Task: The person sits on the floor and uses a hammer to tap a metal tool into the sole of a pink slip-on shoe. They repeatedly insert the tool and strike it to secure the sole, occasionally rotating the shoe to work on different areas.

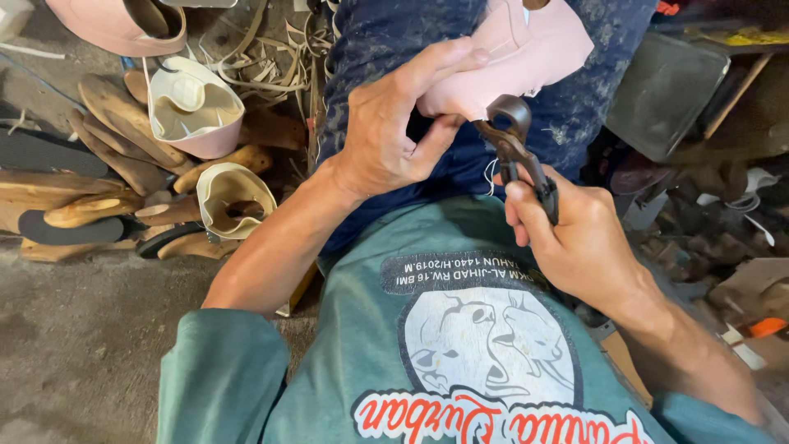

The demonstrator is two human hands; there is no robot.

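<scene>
My left hand (403,123) grips the end of a pale pink shoe upper (534,49) that rests on my lap, over dark blue patterned trousers (386,33). My right hand (575,238) is closed around the handles of dark metal lasting pincers (514,144). The pincers' jaws bite the edge of the pink upper just beside my left thumb and fingers. The far part of the upper runs out of the top of the view.
Left of my lap on the concrete floor (74,345) lie several wooden shoe lasts (115,140), two cream and pink uppers (193,107), and leather offcuts (263,49). A dark tray (666,90) and clutter sit at the right.
</scene>
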